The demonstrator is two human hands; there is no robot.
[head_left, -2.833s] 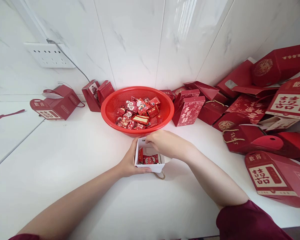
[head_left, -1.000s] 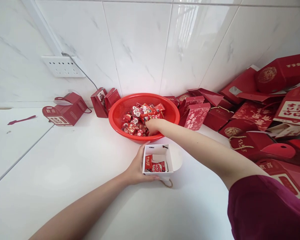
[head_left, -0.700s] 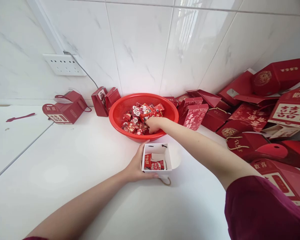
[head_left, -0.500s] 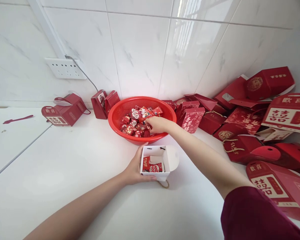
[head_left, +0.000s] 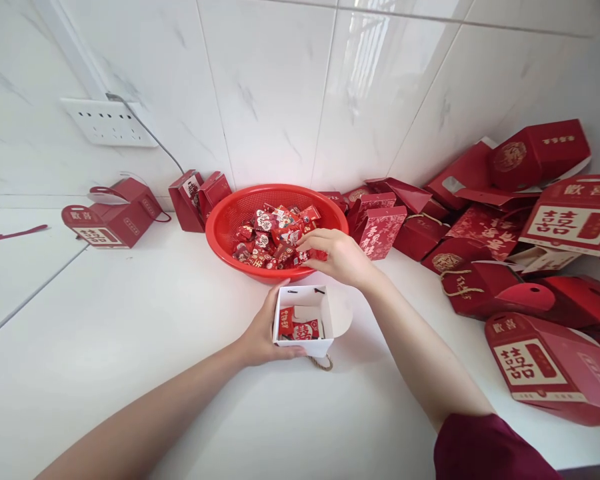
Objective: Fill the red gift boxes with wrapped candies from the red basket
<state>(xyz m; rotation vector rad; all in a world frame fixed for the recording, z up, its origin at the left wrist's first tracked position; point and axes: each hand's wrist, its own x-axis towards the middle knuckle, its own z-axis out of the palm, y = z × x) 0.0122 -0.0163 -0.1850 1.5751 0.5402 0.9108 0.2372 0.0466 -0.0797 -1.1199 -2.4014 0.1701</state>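
My left hand (head_left: 261, 337) grips a small white-lined box (head_left: 320, 347) from its left side, fingers behind and thumb along the front. The box stands open at the top, its rounded flap (head_left: 343, 312) out to the right and a twisted cord handle (head_left: 322, 364) at its front. A few red wrapped candies (head_left: 305, 330) lie inside. My right hand (head_left: 337, 257) is over the right front rim of a red plastic basket (head_left: 220, 243), its fingers and thumb curled around a red wrapped candy (head_left: 303, 256). More wrapped candies (head_left: 265, 240) are heaped in the basket.
Many red gift boxes (head_left: 480, 230) are piled along the right. Two small red boxes (head_left: 200, 200) stand left of the basket, and a handled box (head_left: 115, 213) sits farther left. A red strip (head_left: 15, 233) lies at far left. A wall socket (head_left: 107, 123) has a cable.
My right hand has lifted from among the candies and drawn back toward the basket's right front rim. My left hand keeps its hold on the box. The whole view has shifted slightly.
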